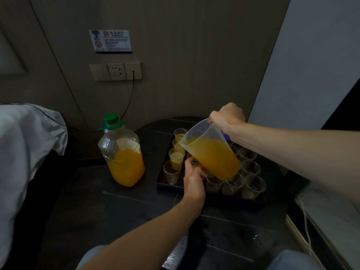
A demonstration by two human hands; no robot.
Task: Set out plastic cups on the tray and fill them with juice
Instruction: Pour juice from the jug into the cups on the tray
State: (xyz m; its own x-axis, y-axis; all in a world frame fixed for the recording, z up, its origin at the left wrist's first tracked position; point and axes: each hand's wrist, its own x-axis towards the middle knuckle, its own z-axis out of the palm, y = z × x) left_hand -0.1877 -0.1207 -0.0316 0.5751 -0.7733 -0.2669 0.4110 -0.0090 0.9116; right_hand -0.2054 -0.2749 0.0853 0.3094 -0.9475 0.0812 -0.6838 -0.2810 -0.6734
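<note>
A dark table point(116, 201) is seen, and a dark rectangular tray point(214, 197) is set on its right part, with its long sides running from near to far. Just left of the tray, apart from it, a big clear bottle point(122, 152) is stood upright; it is closed with a green cap and is about half full of orange juice. Above the middle of the tray a translucent plastic jug point(210, 151) is held in the air, tilted with its spout down and to the left, so that the bright orange juice inside is banked up to the lip; whether any is running out cannot be told. The jug is gripped at its blue handle by the right hand point(227, 117), the fingers closed tight round it. The left hand point(194, 180) is reached in from the near side, its fingers and thumb curled round a cup point(194, 161) just under the jug; that cup is mostly hidden, though some orange is seen at it. Small clear plastic cups are stood in rows on the tray: three filled cups point(176, 156) are seen in the left row, pale yellow-orange, while the empty cups point(253, 184) are gathered at the near and right sides, their rims close together.
</note>
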